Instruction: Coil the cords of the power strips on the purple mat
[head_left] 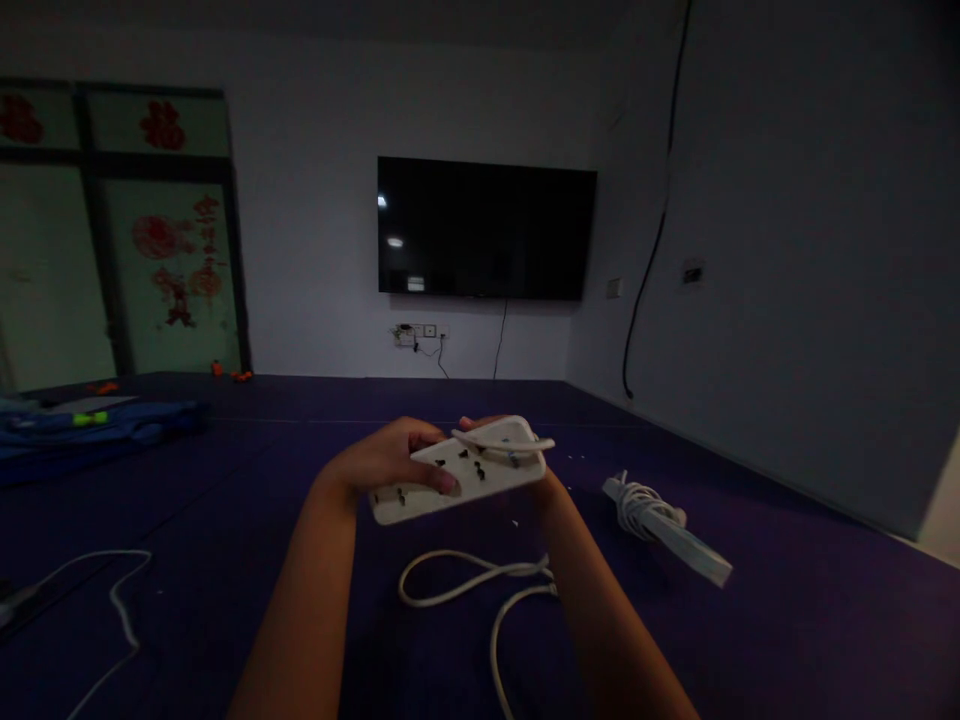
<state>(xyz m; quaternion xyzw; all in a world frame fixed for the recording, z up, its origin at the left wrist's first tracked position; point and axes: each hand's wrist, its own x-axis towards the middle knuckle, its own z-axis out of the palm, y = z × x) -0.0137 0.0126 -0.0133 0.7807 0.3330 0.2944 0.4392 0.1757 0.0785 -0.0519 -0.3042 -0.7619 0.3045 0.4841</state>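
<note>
A white power strip (499, 472) with dark socket holes is held up in front of me, tilted with its right end higher. My left hand (386, 458) grips its left part, the thumb pressed across the socket face. At the far right end, my right hand (486, 423) is mostly hidden behind the strip; some fingers show over the top edge, closed around it. A piece of white cord (517, 445) crosses that end of the strip. Below, the loose white cable (510, 570) lies in a loop on the purple floor, partly covered by my right forearm.
To the right lies another white strip (690, 548) with its cord (637, 508) wound around it. A thin white cable (124, 610) runs along the left. Blue cloth (150, 420) lies farther back left. A television (487, 230) hangs on the back wall.
</note>
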